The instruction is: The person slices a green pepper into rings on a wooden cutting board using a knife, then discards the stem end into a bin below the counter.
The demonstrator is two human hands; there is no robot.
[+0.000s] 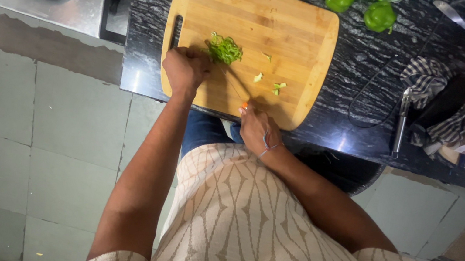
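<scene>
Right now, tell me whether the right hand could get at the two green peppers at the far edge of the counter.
Probably yes: the right hand holds a knife, but only bare cutting board and counter lie before the green peppers.

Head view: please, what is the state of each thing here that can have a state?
Green vegetable: cut into thin strips, piled on cutting board.
Left hand: closed, against the pile.
Right hand: shut on knife.
Green peppers: whole, on counter.
Peeler: lying unused.
</scene>
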